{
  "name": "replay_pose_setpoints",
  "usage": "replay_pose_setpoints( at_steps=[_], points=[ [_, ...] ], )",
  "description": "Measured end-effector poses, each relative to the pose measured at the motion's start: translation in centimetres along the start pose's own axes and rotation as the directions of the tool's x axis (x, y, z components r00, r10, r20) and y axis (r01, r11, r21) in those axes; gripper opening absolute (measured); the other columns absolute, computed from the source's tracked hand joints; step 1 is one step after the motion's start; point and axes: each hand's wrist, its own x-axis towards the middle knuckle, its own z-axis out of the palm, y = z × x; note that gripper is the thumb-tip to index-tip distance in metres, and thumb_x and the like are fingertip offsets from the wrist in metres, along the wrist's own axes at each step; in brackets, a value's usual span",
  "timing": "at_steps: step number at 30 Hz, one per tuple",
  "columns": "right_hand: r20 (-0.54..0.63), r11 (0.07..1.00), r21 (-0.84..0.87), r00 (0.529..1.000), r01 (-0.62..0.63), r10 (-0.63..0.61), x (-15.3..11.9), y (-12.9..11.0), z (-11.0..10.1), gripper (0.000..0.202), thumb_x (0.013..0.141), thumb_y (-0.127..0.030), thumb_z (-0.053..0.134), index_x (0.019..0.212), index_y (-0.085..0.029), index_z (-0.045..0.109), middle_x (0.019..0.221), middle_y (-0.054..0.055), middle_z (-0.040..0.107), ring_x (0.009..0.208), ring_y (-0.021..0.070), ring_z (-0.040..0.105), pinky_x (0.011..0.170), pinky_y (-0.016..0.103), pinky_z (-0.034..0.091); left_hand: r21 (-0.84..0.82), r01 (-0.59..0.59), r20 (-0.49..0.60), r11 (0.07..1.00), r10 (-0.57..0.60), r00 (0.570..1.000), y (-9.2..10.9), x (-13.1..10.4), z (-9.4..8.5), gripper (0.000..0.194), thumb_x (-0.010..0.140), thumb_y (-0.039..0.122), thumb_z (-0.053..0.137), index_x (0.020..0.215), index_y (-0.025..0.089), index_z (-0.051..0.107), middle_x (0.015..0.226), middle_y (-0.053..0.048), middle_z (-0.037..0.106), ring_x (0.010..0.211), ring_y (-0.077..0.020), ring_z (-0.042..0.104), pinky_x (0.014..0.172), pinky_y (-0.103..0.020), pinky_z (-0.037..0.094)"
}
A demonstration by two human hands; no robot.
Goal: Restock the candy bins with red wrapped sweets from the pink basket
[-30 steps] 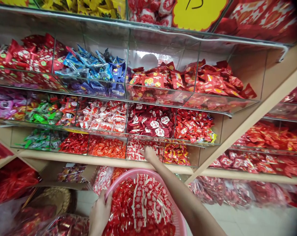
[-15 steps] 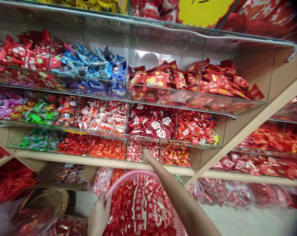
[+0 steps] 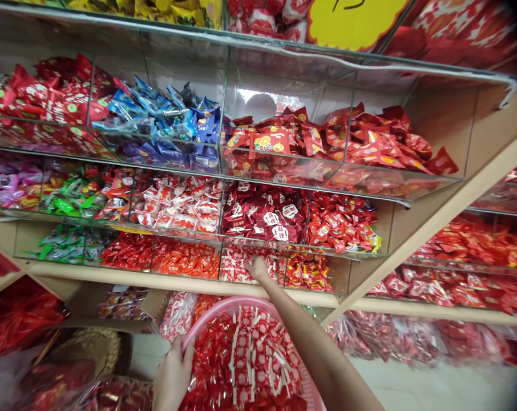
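Note:
A pink basket (image 3: 207,315) full of red and white wrapped candies (image 3: 258,354) stands at the bottom centre. My left hand (image 3: 174,371) is closed round its left rim. My right hand (image 3: 257,267) reaches over the basket into a bottom-shelf compartment of red and white candies (image 3: 235,265). Its fingers are small and partly hidden among the wrappers, so whether they hold any candy is unclear.
Clear-fronted bins above hold blue packets (image 3: 156,111), red packets (image 3: 275,140) and dark red packets (image 3: 279,217). A wooden shelf edge (image 3: 156,279) runs below the bins, and a slanting wooden post (image 3: 429,228) stands at right. A woven basket (image 3: 108,348) sits low at left.
My right hand has shifted slightly to the right within the candy compartment. My left hand and the pink basket look unchanged.

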Motion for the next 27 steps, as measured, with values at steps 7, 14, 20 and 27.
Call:
replay_pose_setpoints(
  at_steps=[7,14,20,27],
  points=[
    [0.005,0.995,-0.095,1.0,-0.005,0.006,-1.0,-0.6,0.0,0.013,0.071,-0.027,0.056,0.077,-0.016,0.058,0.081,0.006,0.063,0.071,0.0149,0.058,0.056,0.022,0.037,0.014,0.001,0.019,1.0,-0.001,1.0,0.0,0.1,0.0,0.038,0.084,0.046,0.025,0.099,0.023,0.051,0.073,-0.007,0.068,0.075,-0.0253,0.064,0.06,-0.026,0.037],
    [0.047,0.988,-0.156,0.999,-0.009,0.017,-1.5,-1.9,-0.1,0.02,0.065,-0.03,0.064,0.077,-0.016,0.058,0.08,0.007,0.063,0.071,0.0162,0.058,0.054,0.023,0.038,0.026,0.011,0.03,1.0,-0.012,0.999,0.1,0.0,0.0,0.04,0.084,0.047,0.024,0.101,0.022,0.05,0.076,-0.009,0.068,0.078,-0.0272,0.064,0.062,-0.028,0.037],
    [0.065,0.971,-0.237,0.998,0.031,-0.016,-1.1,-1.6,-0.4,0.021,0.067,-0.016,0.059,0.088,-0.015,0.059,0.09,0.007,0.062,0.08,0.0155,0.058,0.059,0.021,0.04,0.025,0.021,0.034,0.999,-0.021,0.999,0.0,0.0,0.0,0.04,0.084,0.047,0.024,0.102,0.022,0.05,0.077,-0.01,0.069,0.079,-0.0275,0.064,0.063,-0.029,0.037],
    [0.049,0.942,-0.336,0.999,0.005,0.012,0.2,0.1,-4.9,0.029,0.068,-0.017,0.056,0.097,-0.014,0.057,0.098,0.013,0.061,0.09,0.0229,0.057,0.066,0.027,0.042,0.032,0.015,0.036,0.999,-0.016,0.999,0.3,0.0,-0.2,0.039,0.084,0.047,0.024,0.098,0.023,0.051,0.076,-0.009,0.069,0.077,-0.0267,0.064,0.061,-0.028,0.037]
  ],
)
